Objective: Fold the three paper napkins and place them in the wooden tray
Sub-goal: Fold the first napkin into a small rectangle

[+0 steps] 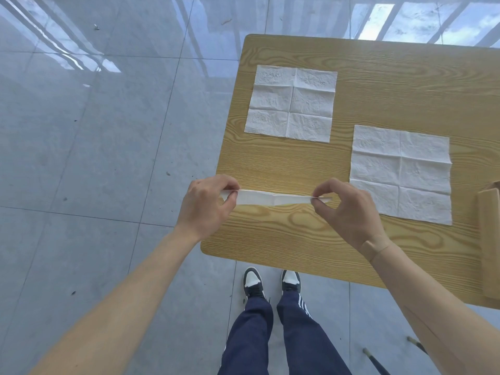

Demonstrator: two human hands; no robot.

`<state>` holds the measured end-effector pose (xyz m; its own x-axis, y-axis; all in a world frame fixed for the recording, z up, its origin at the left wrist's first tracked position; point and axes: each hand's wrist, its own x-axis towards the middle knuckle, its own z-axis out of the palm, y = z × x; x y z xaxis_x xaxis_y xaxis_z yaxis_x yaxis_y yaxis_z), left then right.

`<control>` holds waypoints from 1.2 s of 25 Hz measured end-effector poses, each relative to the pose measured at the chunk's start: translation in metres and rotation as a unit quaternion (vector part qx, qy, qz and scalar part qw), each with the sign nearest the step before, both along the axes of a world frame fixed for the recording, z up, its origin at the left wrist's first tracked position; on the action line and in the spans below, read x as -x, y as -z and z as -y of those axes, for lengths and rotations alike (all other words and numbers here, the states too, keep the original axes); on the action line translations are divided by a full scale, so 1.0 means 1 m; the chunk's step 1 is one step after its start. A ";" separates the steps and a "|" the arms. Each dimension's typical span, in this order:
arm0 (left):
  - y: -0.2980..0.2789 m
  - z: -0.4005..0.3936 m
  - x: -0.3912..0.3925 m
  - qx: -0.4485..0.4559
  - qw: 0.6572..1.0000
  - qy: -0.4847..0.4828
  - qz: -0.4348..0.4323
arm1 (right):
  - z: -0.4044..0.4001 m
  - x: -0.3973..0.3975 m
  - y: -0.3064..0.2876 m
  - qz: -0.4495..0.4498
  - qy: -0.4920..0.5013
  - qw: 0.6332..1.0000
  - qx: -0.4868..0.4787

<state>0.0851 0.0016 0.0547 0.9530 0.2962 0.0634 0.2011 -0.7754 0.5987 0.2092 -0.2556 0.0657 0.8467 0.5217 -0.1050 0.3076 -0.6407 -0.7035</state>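
I hold a white paper napkin [273, 198] stretched between both hands above the near left part of the wooden table [297, 239]; it shows nearly edge-on as a thin strip. My left hand [207, 205] pinches its left end and my right hand [349, 209] pinches its right end. Two more white napkins lie flat and unfolded on the table: one [292, 102] at the far left, the other [401, 173] to the right. The wooden tray [489, 239] shows only partly at the right edge.
The table's left and near edges border a glossy grey tiled floor [94, 158]. My legs and shoes [270, 285] stand just below the table's near edge. Thin dark rods [378, 361] lie on the floor at the lower right.
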 end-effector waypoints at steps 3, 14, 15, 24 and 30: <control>0.000 0.001 0.002 -0.062 0.997 0.011 0.036 | 0.002 0.003 0.000 0.065 -0.006 0.998 -0.002; 0.047 0.024 0.055 -0.191 0.980 0.045 0.023 | 0.030 0.050 0.059 0.177 -0.060 0.978 0.094; 0.047 0.023 0.055 -0.190 0.981 0.036 0.014 | 0.031 0.052 0.062 0.178 -0.061 0.978 0.095; 0.037 0.007 0.036 -0.154 0.981 -0.004 -0.117 | 0.047 0.061 0.083 0.155 -0.033 0.970 0.185; 0.032 -0.006 0.004 -0.142 0.961 0.026 -0.238 | 0.050 0.061 0.094 0.145 -0.046 0.958 0.244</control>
<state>0.0811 0.0076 0.0226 0.9074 0.2824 -0.3112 0.3559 -0.9103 0.2114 0.1480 -0.3055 -0.0280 0.8298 0.5445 -0.1224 0.5159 -0.8320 -0.2041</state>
